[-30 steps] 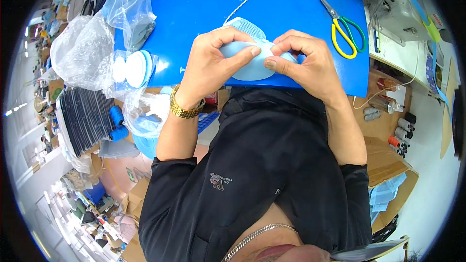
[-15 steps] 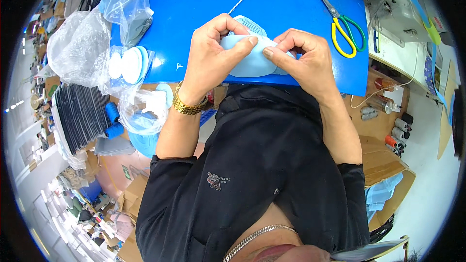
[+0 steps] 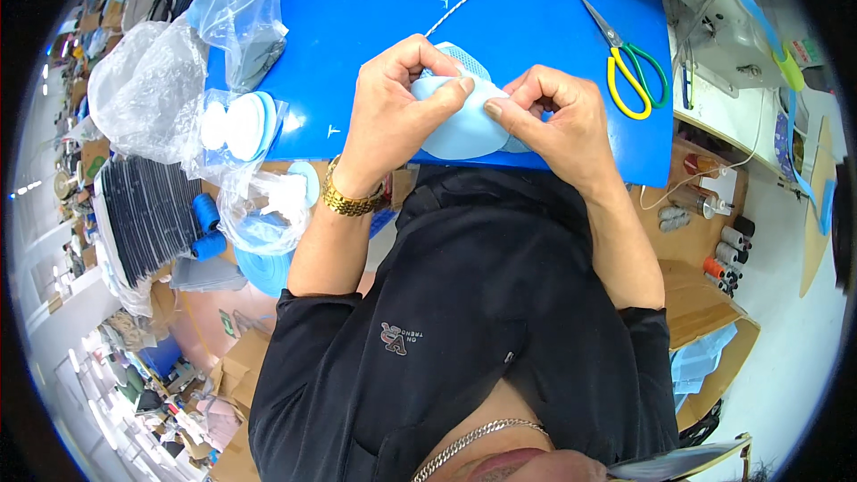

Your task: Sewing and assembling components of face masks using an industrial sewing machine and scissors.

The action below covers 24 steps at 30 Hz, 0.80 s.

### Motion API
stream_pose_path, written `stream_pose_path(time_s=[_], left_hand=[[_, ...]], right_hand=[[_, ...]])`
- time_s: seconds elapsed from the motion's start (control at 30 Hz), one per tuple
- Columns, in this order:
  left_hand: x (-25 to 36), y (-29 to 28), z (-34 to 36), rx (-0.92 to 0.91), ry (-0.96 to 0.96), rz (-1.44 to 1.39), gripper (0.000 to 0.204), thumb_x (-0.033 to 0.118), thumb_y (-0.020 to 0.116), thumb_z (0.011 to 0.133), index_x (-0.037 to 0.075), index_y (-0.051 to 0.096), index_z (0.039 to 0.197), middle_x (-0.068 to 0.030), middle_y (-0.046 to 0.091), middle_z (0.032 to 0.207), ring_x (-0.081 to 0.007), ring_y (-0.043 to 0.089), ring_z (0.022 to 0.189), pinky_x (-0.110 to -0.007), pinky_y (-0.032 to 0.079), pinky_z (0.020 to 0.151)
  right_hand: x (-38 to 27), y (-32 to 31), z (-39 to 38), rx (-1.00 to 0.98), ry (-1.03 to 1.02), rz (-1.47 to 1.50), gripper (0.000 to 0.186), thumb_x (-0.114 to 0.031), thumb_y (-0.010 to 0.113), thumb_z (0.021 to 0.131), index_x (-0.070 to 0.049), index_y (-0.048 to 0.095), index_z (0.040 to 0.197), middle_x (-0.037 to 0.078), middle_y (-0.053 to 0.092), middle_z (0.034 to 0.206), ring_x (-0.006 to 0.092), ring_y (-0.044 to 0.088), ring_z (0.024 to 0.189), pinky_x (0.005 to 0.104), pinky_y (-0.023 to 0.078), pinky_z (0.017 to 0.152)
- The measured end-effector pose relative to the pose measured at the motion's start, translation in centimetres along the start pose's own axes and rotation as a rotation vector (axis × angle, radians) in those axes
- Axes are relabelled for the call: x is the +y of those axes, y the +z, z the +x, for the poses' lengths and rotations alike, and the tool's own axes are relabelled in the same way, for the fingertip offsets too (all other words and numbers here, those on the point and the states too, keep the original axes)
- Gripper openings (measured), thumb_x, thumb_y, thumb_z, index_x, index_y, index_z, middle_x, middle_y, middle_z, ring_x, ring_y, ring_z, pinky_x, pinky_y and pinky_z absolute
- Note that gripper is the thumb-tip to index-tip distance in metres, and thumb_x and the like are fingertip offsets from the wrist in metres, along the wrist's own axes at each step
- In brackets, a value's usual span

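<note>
A soft light-blue piece (image 3: 460,129), with a perforated mesh section (image 3: 464,58), is pinched between both hands above the front part of the blue table (image 3: 357,0). My left hand (image 3: 393,116) is closed on its left side, thumb on top. My right hand (image 3: 562,129) grips the right side between curled fingers and thumb, whose tip presses on the surface. Some fingertips are hidden behind the material. A thin black-and-white cord (image 3: 453,9) lies beyond the piece. Scissors (image 3: 616,45) with yellow and green handles rest to the right.
Clear plastic bags (image 3: 143,89) and white and blue round pads (image 3: 245,125) sit at the left, above a dark stack of material (image 3: 147,219). A sewing machine (image 3: 732,54) stands at the right, with thread spools (image 3: 732,245) and a cardboard box (image 3: 705,312) below.
Both hands, still gripping the light-blue piece, have shifted slightly farther from my body over the table. The whole view has also moved a little.
</note>
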<state>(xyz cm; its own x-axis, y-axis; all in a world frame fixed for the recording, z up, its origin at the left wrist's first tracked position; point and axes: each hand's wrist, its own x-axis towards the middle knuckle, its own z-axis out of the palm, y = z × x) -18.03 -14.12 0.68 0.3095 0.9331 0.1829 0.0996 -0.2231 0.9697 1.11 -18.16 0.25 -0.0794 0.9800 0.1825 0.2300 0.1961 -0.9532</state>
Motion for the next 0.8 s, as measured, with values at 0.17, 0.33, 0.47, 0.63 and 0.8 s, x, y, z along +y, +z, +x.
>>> stream_pose_path(time_s=[0.17, 0.33, 0.47, 0.63, 0.8], left_hand=[[0.2, 0.0, 0.1, 0.012, -0.010, -0.026, 0.011, 0.005, 0.071, 0.077, 0.002, 0.060, 0.078, -0.0040, 0.064, 0.080, -0.0083, 0.058, 0.074, -0.023, 0.047, 0.067], [0.7, -0.3, 0.4, -0.031, -0.003, 0.018, 0.011, 0.005, 0.070, 0.077, 0.002, 0.060, 0.078, -0.0038, 0.064, 0.079, -0.0082, 0.058, 0.074, -0.023, 0.047, 0.066], [1.0, -0.3, 0.7, -0.034, 0.033, 0.020, 0.011, 0.006, 0.070, 0.077, 0.002, 0.060, 0.078, -0.0035, 0.063, 0.078, -0.0078, 0.058, 0.072, -0.023, 0.047, 0.065], [1.0, -0.5, 1.1, -0.092, 0.060, 0.056, 0.010, 0.007, 0.070, 0.078, 0.002, 0.061, 0.081, -0.0044, 0.064, 0.080, -0.0083, 0.059, 0.073, -0.023, 0.047, 0.066], [2.0, -0.2, 1.6, -0.030, 0.010, -0.039, 0.014, 0.008, 0.070, 0.078, 0.001, 0.064, 0.089, -0.0060, 0.066, 0.084, -0.0102, 0.061, 0.077, -0.024, 0.048, 0.068]], right_hand=[[-0.4, 0.1, 0.0, -0.009, 0.019, -0.026, 0.020, -0.012, 0.077, 0.077, -0.001, 0.061, 0.069, 0.001, 0.063, 0.066, 0.0024, 0.051, 0.058, 0.0194, 0.040, 0.050], [-0.9, -0.3, 0.3, -0.063, 0.174, 0.147, 0.017, -0.015, 0.076, 0.080, 0.000, 0.068, 0.081, 0.003, 0.066, 0.070, 0.0044, 0.057, 0.061, 0.0216, 0.045, 0.053], [-1.6, -1.6, 1.2, -0.184, 0.107, -0.032, 0.022, -0.021, 0.073, 0.082, 0.000, 0.070, 0.088, 0.004, 0.066, 0.069, 0.0050, 0.056, 0.060, 0.0222, 0.044, 0.052], [-1.7, -1.6, 1.3, -0.257, 0.134, -0.047, 0.024, -0.024, 0.072, 0.083, 0.000, 0.070, 0.085, 0.002, 0.061, 0.062, 0.0043, 0.049, 0.055, 0.0216, 0.038, 0.049], [-1.8, -1.2, 1.2, -0.203, 0.120, -0.085, 0.023, -0.022, 0.072, 0.083, 0.001, 0.068, 0.081, 0.001, 0.059, 0.060, 0.0030, 0.046, 0.054, 0.0229, 0.035, 0.046]])
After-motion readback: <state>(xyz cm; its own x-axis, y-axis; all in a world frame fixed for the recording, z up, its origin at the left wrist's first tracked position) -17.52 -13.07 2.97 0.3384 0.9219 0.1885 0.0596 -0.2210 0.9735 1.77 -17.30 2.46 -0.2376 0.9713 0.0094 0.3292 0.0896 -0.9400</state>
